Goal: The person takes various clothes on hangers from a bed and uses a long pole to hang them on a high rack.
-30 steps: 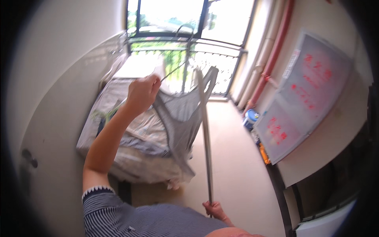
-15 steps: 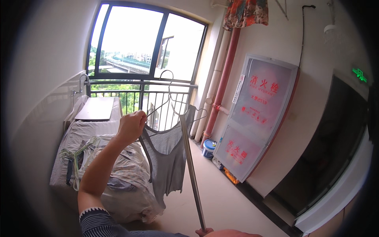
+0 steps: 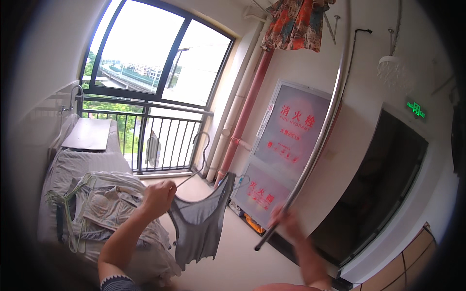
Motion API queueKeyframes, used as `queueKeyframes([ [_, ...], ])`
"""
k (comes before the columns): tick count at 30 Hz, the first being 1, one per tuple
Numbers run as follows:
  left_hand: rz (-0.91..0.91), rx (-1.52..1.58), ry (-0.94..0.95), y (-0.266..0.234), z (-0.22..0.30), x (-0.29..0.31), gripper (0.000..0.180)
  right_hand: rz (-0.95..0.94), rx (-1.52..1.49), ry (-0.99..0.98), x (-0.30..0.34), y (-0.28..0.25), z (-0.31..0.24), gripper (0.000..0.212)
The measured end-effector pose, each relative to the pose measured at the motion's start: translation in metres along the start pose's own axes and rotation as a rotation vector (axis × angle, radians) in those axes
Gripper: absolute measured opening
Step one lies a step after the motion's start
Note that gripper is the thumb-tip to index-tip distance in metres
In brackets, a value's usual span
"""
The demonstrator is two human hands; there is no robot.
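My left hand (image 3: 159, 196) is closed around one end of a thin wire clothes hanger (image 3: 206, 157), at the shoulder strap. From the hanger droops a grey tank top (image 3: 199, 233), its hem loose over the floor; the hook points up, touching nothing. On the right, my right hand (image 3: 287, 224), blurred by motion, grips a long shiny metal pole (image 3: 318, 157) near its dark lower end. The pole slants up past the top edge, so its upper end is out of view. An orange patterned garment (image 3: 296, 24) hangs overhead at the top.
A covered surface (image 3: 97, 162) with a board (image 3: 90, 135) and a heap of pale clothes (image 3: 109, 211) stands left. Ahead are a railing (image 3: 162, 140) and window. Red pipes (image 3: 247, 111), a fire cabinet (image 3: 291, 131) and a dark doorway (image 3: 376, 184) line the right side.
My right hand has risen from the bottom edge, swinging the pole up and right, away from the tank top. My left hand has lowered with the hanger and tank top. The view has turned right.
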State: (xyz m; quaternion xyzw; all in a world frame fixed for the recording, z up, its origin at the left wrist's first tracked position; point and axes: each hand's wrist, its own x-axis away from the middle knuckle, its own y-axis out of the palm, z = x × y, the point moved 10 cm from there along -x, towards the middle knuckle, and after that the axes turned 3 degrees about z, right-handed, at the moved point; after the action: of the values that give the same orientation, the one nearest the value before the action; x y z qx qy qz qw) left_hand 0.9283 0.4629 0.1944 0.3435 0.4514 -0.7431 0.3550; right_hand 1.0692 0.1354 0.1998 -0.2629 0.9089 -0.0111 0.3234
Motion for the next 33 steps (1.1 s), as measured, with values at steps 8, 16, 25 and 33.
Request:
queueKeyframes([
  [8,-0.051,0.079,0.003,-0.007,-0.057,0.025,0.006,0.121,-0.076,0.025,-0.093,0.022,-0.043,0.032],
  [16,-0.106,0.171,-0.008,0.002,-0.090,0.028,0.004,0.275,-0.029,0.048,-0.118,0.029,-0.024,0.041],
  [25,-0.141,0.170,0.006,0.045,-0.095,0.011,0.004,0.277,-0.041,-0.158,-0.191,0.003,-0.068,0.040],
  [33,-0.117,0.125,-0.022,0.107,-0.075,-0.015,0.003,0.294,-0.004,-0.101,-0.290,-0.074,-0.086,0.039],
])
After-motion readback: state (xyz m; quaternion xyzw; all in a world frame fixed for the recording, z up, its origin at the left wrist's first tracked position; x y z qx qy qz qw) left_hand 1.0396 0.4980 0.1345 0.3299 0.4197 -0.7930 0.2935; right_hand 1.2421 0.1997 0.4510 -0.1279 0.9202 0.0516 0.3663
